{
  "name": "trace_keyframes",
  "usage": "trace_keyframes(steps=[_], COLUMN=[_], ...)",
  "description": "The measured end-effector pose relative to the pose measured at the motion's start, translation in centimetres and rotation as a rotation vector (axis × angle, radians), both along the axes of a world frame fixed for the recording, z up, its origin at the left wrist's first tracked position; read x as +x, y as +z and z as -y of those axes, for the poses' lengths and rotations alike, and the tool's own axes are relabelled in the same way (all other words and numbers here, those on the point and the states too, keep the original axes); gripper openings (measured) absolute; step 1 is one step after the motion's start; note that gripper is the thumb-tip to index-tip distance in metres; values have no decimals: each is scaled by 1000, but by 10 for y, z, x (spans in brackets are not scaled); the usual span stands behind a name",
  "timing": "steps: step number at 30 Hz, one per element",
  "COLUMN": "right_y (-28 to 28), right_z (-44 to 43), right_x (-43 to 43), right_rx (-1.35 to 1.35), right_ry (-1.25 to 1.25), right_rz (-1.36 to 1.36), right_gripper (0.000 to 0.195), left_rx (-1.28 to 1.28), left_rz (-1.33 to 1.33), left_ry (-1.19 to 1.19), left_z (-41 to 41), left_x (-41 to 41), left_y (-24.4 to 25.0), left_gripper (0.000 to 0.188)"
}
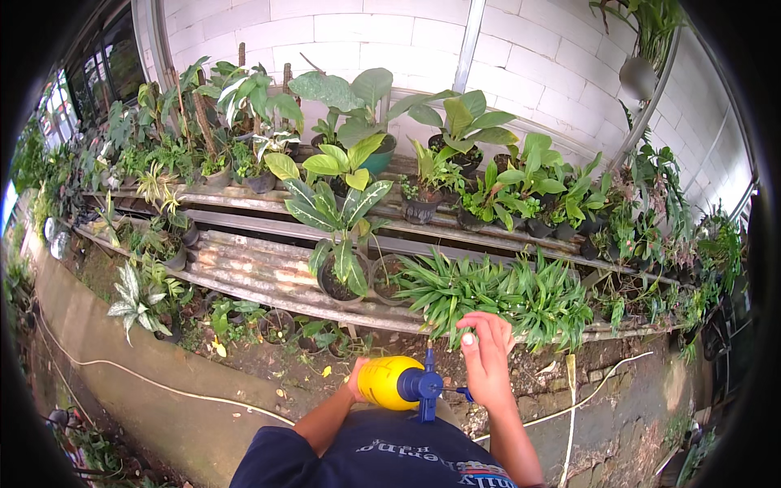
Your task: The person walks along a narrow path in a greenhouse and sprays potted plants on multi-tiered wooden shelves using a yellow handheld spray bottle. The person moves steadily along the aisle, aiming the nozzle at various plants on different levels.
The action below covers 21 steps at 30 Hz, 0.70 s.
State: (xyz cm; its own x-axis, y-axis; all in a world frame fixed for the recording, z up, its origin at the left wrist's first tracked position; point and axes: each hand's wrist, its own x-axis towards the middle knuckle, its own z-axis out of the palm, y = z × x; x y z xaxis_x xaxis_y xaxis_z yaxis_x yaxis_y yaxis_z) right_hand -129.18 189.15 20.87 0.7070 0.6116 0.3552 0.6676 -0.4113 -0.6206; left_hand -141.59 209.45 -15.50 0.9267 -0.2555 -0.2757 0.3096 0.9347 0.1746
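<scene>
A yellow pump spray bottle with a blue head lies tilted on its side in front of my body, its brass-coloured nozzle toward the shelf. My left hand holds the bottle by its base, with most of the fingers hidden. Raised just right of the blue pump handle, my right hand has its fingers loosely bent and grips nothing. Beyond the hands, a dense row of narrow-leaved green plants stands on the lower shelf, beside a potted dumb cane with white-veined leaves.
Two tiers of corrugated sheet shelving carry many potted plants along a white block wall. More pots stand on the ground under the lower tier. A pale hose runs across the concrete path behind my arms. A hanging plant is at upper right.
</scene>
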Motion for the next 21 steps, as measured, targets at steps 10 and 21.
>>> trace_keyframes(steps=[10, 21], right_y=[-48, -17], right_z=[-34, 2], right_x=[-4, 12], right_rx=[-126, -262], right_ry=[-109, 146], right_rz=[-437, -731], right_gripper=[50, 70], left_rx=[-61, -19], left_rz=[-53, -95], left_ry=[-94, -50], left_z=[-11, -14], left_x=[-4, -6], left_y=[-14, -38], left_gripper=[78, 82])
